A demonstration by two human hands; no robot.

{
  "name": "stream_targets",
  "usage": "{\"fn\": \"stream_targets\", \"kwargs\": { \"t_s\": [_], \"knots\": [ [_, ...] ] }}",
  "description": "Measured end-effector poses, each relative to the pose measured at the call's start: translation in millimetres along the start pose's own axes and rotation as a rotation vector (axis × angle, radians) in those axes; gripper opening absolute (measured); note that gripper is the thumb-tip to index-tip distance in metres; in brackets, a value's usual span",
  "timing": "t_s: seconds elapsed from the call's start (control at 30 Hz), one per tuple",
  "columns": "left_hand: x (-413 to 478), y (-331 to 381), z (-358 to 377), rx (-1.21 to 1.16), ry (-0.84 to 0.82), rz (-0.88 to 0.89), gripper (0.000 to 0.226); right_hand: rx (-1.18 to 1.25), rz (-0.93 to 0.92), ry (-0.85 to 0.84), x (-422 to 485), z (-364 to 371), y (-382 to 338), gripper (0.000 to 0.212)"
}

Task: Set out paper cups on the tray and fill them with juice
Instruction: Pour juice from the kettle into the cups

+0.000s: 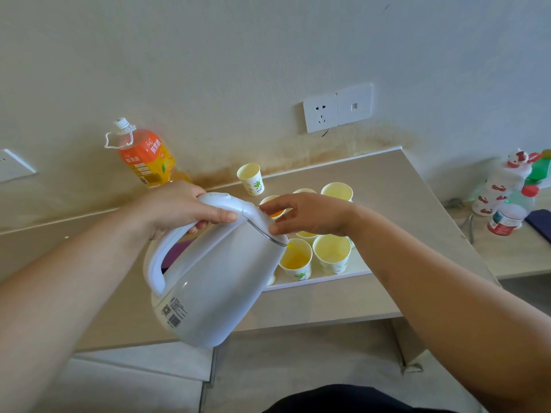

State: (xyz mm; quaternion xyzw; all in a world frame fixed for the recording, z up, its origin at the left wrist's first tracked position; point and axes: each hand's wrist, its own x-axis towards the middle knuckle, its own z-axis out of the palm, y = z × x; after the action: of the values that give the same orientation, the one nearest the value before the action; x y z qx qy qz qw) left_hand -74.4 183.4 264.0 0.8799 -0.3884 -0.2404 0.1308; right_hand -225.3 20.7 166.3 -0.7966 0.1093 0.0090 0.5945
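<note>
The filling step is in hand. A white kettle (220, 278) is held tipped over the tray (354, 268), and a thin stream of orange juice is seen running from its spout into the front cup (295, 259), which is partly full. The left hand (185, 210) is wrapped round the kettle's handle, fingers curled under and thumb on top. The right hand (310, 216) is laid against the lid near the spout, its fingers fairly straight, with fingertips (265, 207) and thumb touching the lid's edge; nothing is gripped by it, and it is judged to be steadying the lid.

The cups are grouped on the tray, which lies on the worktop (328, 305). Just beside the cup being filled, an empty cup (332, 253) is seen. Behind the right hand, juice shows in a half-hidden cup (275, 214), while the far corner cup (337, 190) looks empty. How many others are filled cannot be told, as several are covered by the hand and kettle. One lone cup (251, 177) is placed apart near the wall, seemingly off the tray, and a juice bottle (146, 156) is stood further left against the wall.

Next, the kettle should be righted before the front cup brims, then shifted over the neighbouring empty cup. A slow tilt is called for, since light paper cups are easily splashed over or knocked.
</note>
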Motion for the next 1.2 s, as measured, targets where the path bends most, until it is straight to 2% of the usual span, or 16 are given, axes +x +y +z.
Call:
{"fn": "stream_targets", "kwargs": {
  "t_s": [0.13,0.37,0.57,0.77,1.0,1.2],
  "knots": [
    [-1.6,1.5,-0.6,0.010,-0.003,-0.005,0.086,0.018,0.001,-0.009,0.3,0.0,0.7,0.048],
    [-5.9,7.4,-1.6,0.036,-0.006,-0.036,0.054,0.023,-0.008,-0.008,0.8,0.0,0.7,0.047],
    [-7.4,8.4,-1.4,0.025,0.010,-0.050,0.056,0.040,-0.019,-0.022,0.3,0.1,0.4,0.045],
    [-8.6,10.1,-0.6,0.015,0.012,-0.053,0.043,0.043,-0.017,-0.006,0.9,0.3,0.4,0.047],
    [-11.1,9.2,-4.6,0.015,-0.014,-0.047,0.051,0.050,-0.020,0.003,2.3,2.0,0.4,0.050],
    [-11.3,9.1,-4.9,0.027,-0.010,-0.046,0.049,0.052,-0.021,0.003,2.8,2.4,0.0,0.050]
  ]
}}
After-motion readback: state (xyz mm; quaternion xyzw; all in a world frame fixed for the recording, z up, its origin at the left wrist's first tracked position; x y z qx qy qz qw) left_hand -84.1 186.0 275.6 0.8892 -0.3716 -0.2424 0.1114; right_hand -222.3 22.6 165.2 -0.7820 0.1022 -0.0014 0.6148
